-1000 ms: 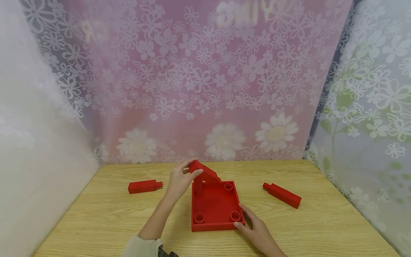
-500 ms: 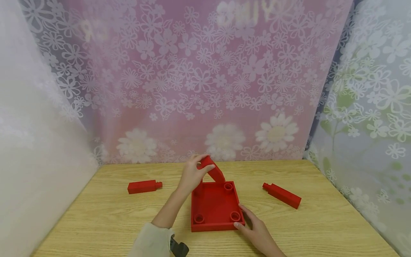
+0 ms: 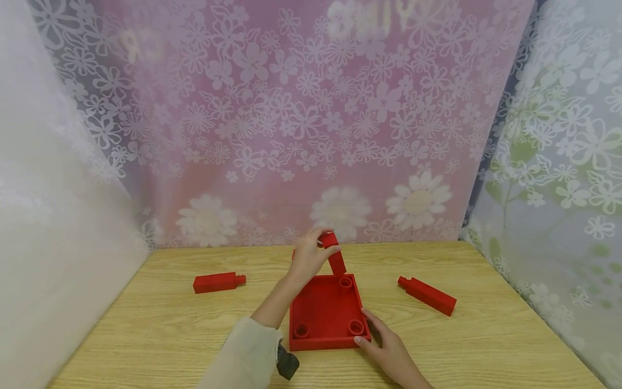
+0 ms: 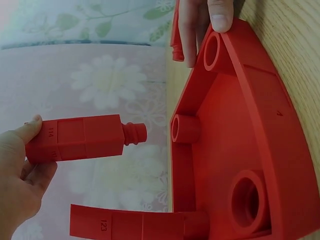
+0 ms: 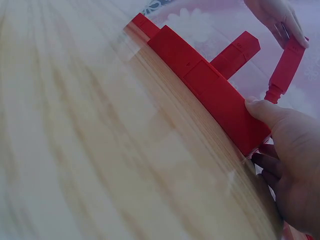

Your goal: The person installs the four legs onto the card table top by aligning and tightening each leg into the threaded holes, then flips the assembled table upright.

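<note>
Now the left hand (image 3: pixel 307 260), pinching a red leg (image 3: pixel 337 261) by its plain end, has swung it rightward and steeper; it hangs near the far-right socket (image 3: pixel 345 282), not inserted, so we judge alignment closer. The right hand (image 3: pixel 390 350) grips the red tray (image 3: pixel 326 343) at its near-right corner.

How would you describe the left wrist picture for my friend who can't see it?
A left hand holds a red leg, its ridged tip pointing towards a red tray with round sockets, not touching it. Another red leg stands in one corner, and the right hand grips the tray's edge.
</note>
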`<state>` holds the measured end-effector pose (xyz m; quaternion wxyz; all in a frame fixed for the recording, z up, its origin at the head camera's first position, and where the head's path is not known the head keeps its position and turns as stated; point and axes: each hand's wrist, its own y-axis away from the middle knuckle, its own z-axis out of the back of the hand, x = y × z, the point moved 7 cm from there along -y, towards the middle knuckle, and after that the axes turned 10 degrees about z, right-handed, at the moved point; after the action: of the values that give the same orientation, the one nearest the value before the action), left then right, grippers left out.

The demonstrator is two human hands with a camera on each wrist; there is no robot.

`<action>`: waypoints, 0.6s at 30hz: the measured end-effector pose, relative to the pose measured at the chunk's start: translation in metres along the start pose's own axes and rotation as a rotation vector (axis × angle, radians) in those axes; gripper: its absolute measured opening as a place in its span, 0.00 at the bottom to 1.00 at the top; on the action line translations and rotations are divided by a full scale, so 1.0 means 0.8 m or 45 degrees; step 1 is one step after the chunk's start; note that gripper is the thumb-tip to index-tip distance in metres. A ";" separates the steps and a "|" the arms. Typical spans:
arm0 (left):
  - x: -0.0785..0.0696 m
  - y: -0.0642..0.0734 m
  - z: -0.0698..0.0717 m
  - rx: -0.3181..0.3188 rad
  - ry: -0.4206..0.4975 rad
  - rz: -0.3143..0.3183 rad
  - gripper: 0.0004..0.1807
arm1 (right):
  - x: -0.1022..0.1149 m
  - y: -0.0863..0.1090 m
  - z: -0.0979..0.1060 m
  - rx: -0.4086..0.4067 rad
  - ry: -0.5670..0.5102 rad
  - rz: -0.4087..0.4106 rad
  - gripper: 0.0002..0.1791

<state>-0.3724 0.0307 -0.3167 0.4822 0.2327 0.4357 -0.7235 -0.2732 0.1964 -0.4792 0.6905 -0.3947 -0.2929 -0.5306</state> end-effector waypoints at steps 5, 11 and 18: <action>-0.002 -0.006 -0.013 0.015 -0.006 -0.023 0.20 | 0.000 -0.001 0.000 0.003 0.013 -0.006 0.39; -0.003 -0.010 -0.029 0.022 -0.039 -0.027 0.20 | 0.002 -0.001 0.001 0.001 0.009 0.015 0.38; 0.002 -0.011 -0.043 0.046 -0.023 0.019 0.20 | 0.000 -0.001 0.001 -0.001 0.019 0.010 0.39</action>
<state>-0.3838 0.0608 -0.3326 0.4871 0.2382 0.4165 -0.7297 -0.2739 0.1967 -0.4783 0.6946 -0.3923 -0.2860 -0.5309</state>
